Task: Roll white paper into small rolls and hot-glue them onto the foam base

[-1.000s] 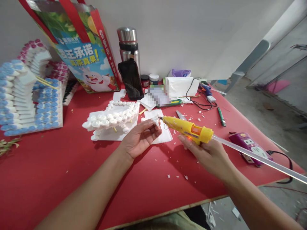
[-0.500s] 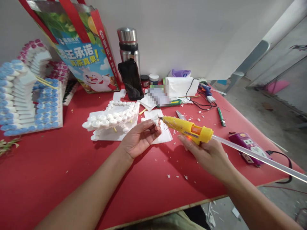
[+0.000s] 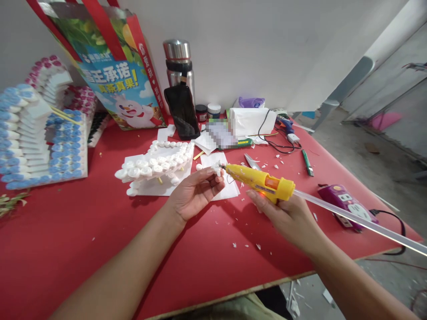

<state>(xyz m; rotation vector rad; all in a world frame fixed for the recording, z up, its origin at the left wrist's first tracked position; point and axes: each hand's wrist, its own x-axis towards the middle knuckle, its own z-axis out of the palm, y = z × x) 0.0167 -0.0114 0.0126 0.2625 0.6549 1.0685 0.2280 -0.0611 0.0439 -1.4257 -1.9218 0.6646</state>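
Note:
My left hand (image 3: 198, 193) pinches a small white piece (image 3: 217, 170), possibly a rosette, between thumb and fingers. Wrapped round the handle of a yellow hot glue gun (image 3: 256, 178) is my right hand (image 3: 287, 215). The gun's nozzle points left and appears to touch the white piece. A clear glue stick (image 3: 353, 218) runs out of its back. Left of my left hand stands a white model (image 3: 156, 162) edged with rows of white rosettes, on a white board. White paper sheets (image 3: 230, 189) lie behind my fingers.
Blue-and-white rosette models (image 3: 66, 142) stand at the left, near a printed bag (image 3: 116, 84). A phone (image 3: 182, 111) leans on a steel flask (image 3: 176, 51). Scissors (image 3: 251, 161), a green cutter (image 3: 307, 163) and a purple power socket (image 3: 347, 204) lie rightward. White scraps dot the red table (image 3: 200, 266).
The glue gun and my right hand have shifted very slightly left. My left hand keeps the white piece in almost the same spot.

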